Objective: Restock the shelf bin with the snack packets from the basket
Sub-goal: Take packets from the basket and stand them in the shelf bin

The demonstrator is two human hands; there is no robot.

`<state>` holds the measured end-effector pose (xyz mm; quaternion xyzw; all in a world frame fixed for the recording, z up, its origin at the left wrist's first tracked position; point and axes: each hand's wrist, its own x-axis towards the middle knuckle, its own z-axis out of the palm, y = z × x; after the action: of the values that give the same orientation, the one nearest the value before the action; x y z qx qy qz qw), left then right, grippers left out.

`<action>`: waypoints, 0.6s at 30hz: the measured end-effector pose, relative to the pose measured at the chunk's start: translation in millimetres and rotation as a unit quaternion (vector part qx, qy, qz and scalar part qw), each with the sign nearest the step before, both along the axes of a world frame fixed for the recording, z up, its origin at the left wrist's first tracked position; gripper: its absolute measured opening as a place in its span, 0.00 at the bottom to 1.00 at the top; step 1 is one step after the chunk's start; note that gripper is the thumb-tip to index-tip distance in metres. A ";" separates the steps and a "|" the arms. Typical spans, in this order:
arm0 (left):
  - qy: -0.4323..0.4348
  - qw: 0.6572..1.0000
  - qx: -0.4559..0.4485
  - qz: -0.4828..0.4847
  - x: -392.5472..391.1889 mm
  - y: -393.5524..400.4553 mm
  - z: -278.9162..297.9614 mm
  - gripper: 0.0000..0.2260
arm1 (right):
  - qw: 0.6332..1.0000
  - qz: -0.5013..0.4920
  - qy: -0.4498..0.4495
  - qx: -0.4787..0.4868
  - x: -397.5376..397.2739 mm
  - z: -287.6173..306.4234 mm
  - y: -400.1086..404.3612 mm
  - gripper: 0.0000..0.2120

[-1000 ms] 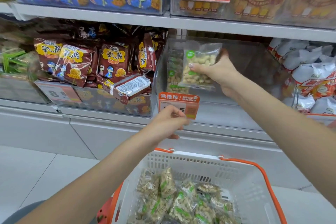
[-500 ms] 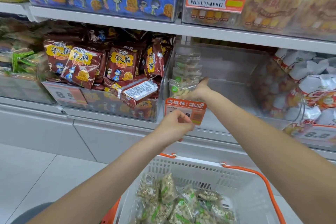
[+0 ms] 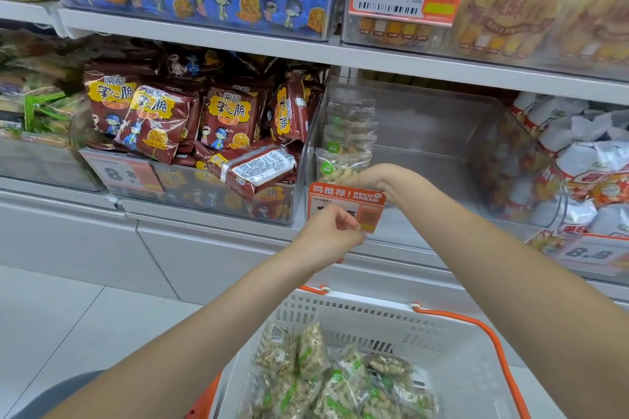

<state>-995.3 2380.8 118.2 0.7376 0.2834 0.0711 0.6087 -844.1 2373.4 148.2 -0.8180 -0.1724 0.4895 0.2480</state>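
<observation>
One clear nut packet [image 3: 335,169] with green label stands upright at clear shelf bin's [image 3: 442,153] front-left corner, right hand [image 3: 369,178] closed on it. Left hand [image 3: 328,235] pinches orange price tag [image 3: 354,201]. Several similar packets lie in white basket [image 3: 452,350].

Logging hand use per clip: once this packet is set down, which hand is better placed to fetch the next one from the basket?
Probably the right hand: it's placing the packet and frees next. The left hand holds the price tag.
</observation>
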 end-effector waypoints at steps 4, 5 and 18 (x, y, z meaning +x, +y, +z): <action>0.004 1.000 0.014 -0.012 -1.0 1.5 -0.4 0.07 | 0.999 0.027 -0.021 -0.020 -4.3 8.3 -12.2 0.12; 0.006 1.000 0.017 -0.014 -1.0 1.5 -0.6 0.07 | 0.999 0.009 -0.034 -0.006 -7.6 10.2 -14.2 0.13; 0.065 0.992 0.064 -0.087 -7.9 -14.5 -35.5 0.04 | 0.780 -0.062 -0.487 0.388 -43.6 -25.0 -119.5 0.15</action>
<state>-1003.3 2366.3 82.7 0.8001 0.2517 -0.0123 0.5443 -887.7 2253.9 123.2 -0.7908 -0.3944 -0.0991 0.4574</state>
